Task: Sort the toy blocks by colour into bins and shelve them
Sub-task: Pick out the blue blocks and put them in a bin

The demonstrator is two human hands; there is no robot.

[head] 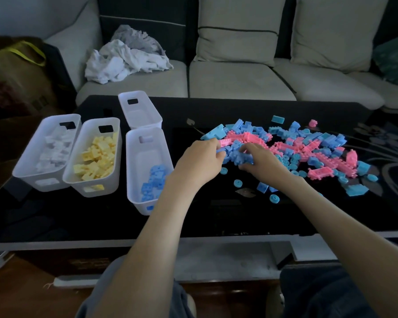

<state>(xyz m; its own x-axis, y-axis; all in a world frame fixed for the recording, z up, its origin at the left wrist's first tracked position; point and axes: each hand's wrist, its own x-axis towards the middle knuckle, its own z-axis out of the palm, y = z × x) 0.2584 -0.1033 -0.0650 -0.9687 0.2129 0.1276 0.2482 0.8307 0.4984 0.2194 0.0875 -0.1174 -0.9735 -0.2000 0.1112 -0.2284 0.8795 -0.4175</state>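
Observation:
A heap of blue and pink toy blocks (303, 145) lies on the black glass table (216, 216). Both hands are at its left end. My left hand (200, 159) curls its fingers round blue blocks at the heap's edge. Just to its right, my right hand (260, 160) grips a clump of blue blocks with curled fingers. Four white bins stand to the left: one with white blocks (21, 173), one with yellow blocks (67, 180), one with blue blocks (133, 180) next to my left wrist, and an empty one (126, 113) behind it.
Loose blue round pieces (238, 183) are scattered on the table in front of the heap. A grey sofa (239, 79) with crumpled white cloth (124, 63) stands behind the table. A dark bag (16, 74) sits at the far left.

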